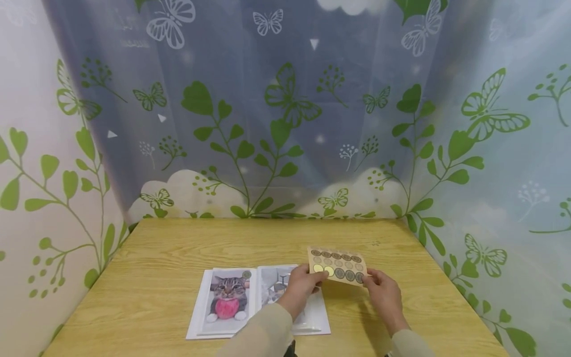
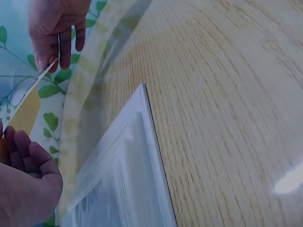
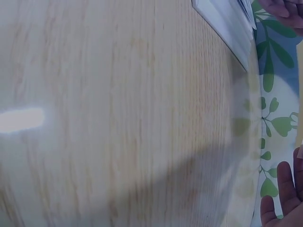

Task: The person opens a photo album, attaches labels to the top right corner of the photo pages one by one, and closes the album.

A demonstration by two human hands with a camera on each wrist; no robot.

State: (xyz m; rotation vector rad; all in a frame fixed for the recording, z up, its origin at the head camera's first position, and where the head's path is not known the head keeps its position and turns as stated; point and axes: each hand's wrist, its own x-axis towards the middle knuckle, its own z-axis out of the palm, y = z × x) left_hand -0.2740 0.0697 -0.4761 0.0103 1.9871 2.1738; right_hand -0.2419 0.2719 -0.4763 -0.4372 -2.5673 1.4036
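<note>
Tan sheet of round stickers (image 1: 337,267) held up off the wooden table (image 1: 134,297), at and beyond the right side of an open album (image 1: 195,317). Left hand (image 1: 300,290): thumb and fingers closed in a pinch on the near left edge, thumb by a yellow circle (image 1: 329,270). Right hand (image 1: 384,295): small pinch at the near right corner, other fingers looser.

Step in hand, as I judge it: handling the sheet, perhaps to free a sticker. Best done with the right hand steadying the corner, the sheet bowed gently, an edge eased up with a nail rather than tugged; thumb clear of the sticky side, so nothing creases.

Count: one sheet, three rows of five visible circles: five dark, five pale, then two yellow and three dark. One album, two pages showing: one cat picture (image 1: 229,290), one grey picture (image 1: 269,285) partly hidden by the left hand. One dark round mark (image 1: 246,274) on the left page
</note>
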